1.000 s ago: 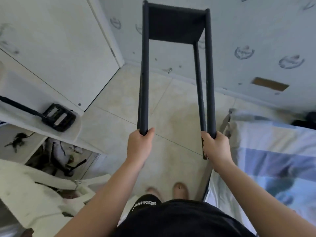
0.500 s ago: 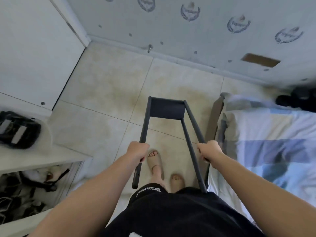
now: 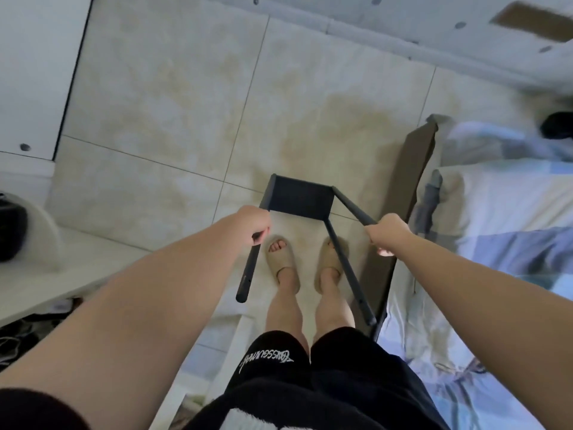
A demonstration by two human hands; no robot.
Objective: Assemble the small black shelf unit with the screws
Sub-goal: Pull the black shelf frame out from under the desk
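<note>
Tiled floor (image 3: 186, 103): beige, stained, and it fills most of the view.
Bed (image 3: 511, 212): one, on the right, with striped blue and white bedding. Its brown side board runs just beside the shelf unit.
White cabinet (image 3: 31, 72): one, on the far left.
White ledge (image 3: 77, 265): one, below the cabinet. A black object (image 3: 12, 234) sits on it, too blurred to identify.
Black shelf unit (image 3: 299, 198): one, held in front of the person over the feet, between the ledge and the bed. Its panel end points away and its legs point back toward the body. Three legs are visible. The middle leg crosses in front of the right slipper. Cannot tell whether the panel end touches the floor.
Left hand (image 3: 252, 225): fingers wrapped tight round the left leg.
Right hand (image 3: 387, 234): fingers clamped round the right leg, close to the bed board.
Slippers: two, beige, left (image 3: 282, 259) and right (image 3: 330, 259), both worn and flat on the floor.
</note>
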